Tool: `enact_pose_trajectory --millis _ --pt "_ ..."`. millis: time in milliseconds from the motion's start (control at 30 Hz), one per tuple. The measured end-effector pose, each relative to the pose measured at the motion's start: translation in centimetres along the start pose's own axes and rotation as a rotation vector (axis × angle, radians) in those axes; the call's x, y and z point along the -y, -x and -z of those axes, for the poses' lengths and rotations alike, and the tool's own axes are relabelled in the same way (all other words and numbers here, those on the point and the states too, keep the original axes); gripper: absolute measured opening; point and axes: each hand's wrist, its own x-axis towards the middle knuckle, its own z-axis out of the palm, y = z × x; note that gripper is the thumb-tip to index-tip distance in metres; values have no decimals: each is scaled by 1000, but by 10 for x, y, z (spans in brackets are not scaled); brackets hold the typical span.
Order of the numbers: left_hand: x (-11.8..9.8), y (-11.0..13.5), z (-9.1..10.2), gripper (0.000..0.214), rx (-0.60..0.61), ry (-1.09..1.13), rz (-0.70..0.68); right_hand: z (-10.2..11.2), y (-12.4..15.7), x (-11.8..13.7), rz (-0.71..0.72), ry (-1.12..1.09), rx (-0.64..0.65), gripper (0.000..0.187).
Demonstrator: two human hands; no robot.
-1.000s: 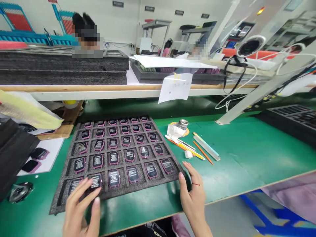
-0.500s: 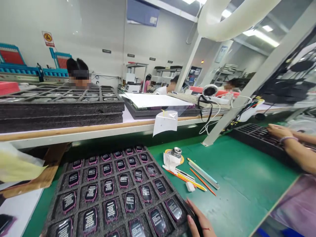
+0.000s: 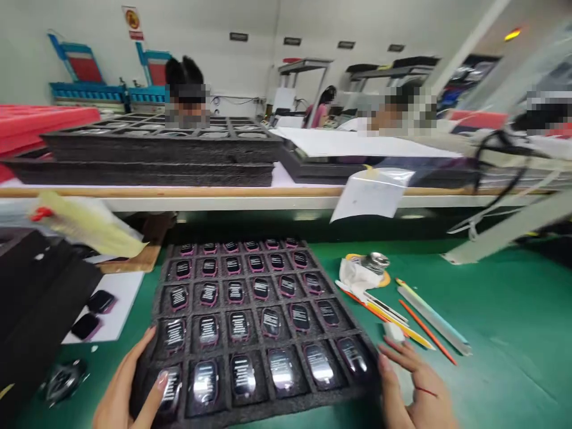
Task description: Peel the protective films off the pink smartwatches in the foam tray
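Observation:
A dark grey foam tray [image 3: 263, 411] sits on the green bench in front of me, its cells filled with several smartwatch bodies [image 3: 243, 375] with black screens and purple frames. My left hand [image 3: 129, 384] grips the tray's near left corner, thumb over the top and fingers along the side. At the near right corner, my right hand [image 3: 413, 384] holds the tray's side edge, with its fingertips close to a small white block [image 3: 393, 332]. Some watch screens carry white text; others mostly reflect the light.
Pens and sticks [image 3: 420, 322] and a metal-topped jar [image 3: 376, 262] lie right of the tray. Two more watches [image 3: 87, 325] rest on white paper at left, beside a black foam stack [image 3: 31, 298]. Above runs a shelf [image 3: 223, 202] with foam trays; people sit beyond.
My view has swung left, and the tray now appears squarer to me. My left hand has come into view on its left corner. The co-worker's arms at right have left the picture.

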Motion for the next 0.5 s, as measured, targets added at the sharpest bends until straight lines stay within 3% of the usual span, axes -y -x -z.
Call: enact_pose_trajectory --millis 33,133,233,333,500 --pt "-4 1 5 57 22 0 -11 -3 -8 16 65 -35 3 45" --pt "-18 -6 15 55 44 -39 -103 -19 -25 67 334 -180 212 34" --pt "-33 -18 21 52 49 -183 -205 -45 -29 105 567 -127 507 46" --pt "-42 -31 21 53 40 -310 -328 -70 -31 120 655 -11 654 56" --pt "-46 -43 15 64 113 -455 -396 -90 -36 124 667 83 700 61"
